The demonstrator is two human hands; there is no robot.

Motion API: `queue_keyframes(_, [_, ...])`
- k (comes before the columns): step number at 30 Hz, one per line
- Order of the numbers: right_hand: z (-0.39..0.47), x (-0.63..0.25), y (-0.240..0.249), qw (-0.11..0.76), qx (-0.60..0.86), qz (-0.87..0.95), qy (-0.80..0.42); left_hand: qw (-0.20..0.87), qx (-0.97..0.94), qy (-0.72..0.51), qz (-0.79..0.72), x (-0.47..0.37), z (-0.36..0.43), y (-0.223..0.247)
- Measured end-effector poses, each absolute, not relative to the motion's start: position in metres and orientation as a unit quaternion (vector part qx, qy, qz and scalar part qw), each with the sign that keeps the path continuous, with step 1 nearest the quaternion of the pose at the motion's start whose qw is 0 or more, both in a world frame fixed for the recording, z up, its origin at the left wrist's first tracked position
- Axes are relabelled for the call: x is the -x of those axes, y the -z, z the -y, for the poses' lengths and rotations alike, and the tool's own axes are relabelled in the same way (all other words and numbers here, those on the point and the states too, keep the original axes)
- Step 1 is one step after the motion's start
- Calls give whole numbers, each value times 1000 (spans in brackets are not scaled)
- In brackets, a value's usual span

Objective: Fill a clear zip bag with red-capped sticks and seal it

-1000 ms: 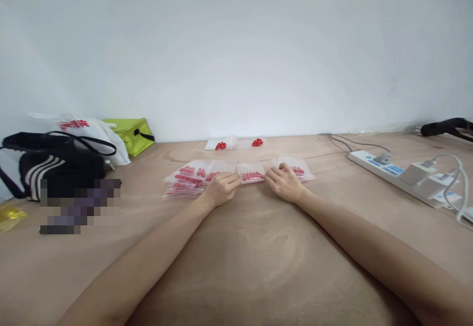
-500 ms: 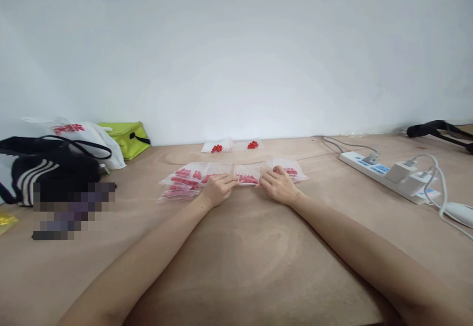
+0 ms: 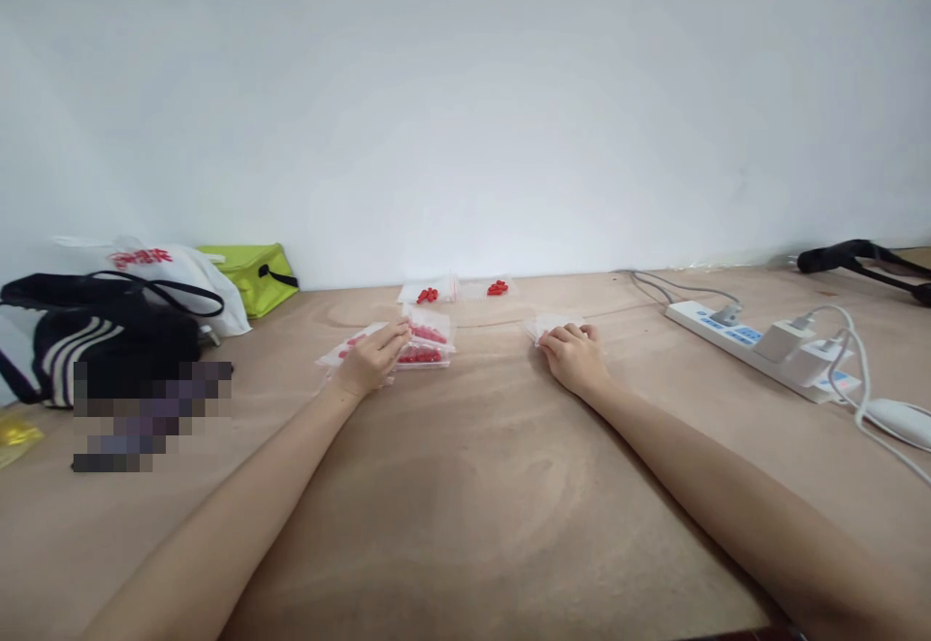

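Note:
My left hand [image 3: 372,358] is closed, its fingertips pinching the left edge of a clear plastic bag [image 3: 431,331] with small red capsule-shaped pieces inside. That bag lies over another bag [image 3: 423,357] of red pieces, and more such bags [image 3: 331,355] are partly hidden under the hand. To the right, my right hand [image 3: 576,355] has its fingers curled over a clear plastic bag [image 3: 551,322]; they cover most of its contents. Two flat bags lie farther back near the wall, with red pieces [image 3: 428,296] on the left one and red pieces [image 3: 497,288] on the right one.
A white power strip [image 3: 756,345] with plugs and cables lies at the right. Behind it is a black curved object [image 3: 858,255]. On the left are a green bag [image 3: 247,277], a white bag [image 3: 210,282] and a black bag with white stripes [image 3: 109,340] on the wooden table [image 3: 480,505].
My left hand has moved left, and a bag that lay between the hands is now on the left pile. My right hand has shifted slightly right, still at its bag.

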State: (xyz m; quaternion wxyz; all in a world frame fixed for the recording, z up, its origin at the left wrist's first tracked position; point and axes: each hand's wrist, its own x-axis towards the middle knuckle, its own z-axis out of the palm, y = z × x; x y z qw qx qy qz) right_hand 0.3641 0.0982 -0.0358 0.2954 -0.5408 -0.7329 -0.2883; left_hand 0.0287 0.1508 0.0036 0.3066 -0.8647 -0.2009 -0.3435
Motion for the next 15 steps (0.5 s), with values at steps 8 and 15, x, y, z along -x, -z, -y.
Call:
queue_keyframes(8, [-103, -329, 32, 290, 479, 792, 244, 264, 884, 289, 253, -24, -118, -3])
queue_keyframes(15, [-105, -285, 29, 289, 417, 835, 214, 200, 899, 291, 259, -95, -113, 10])
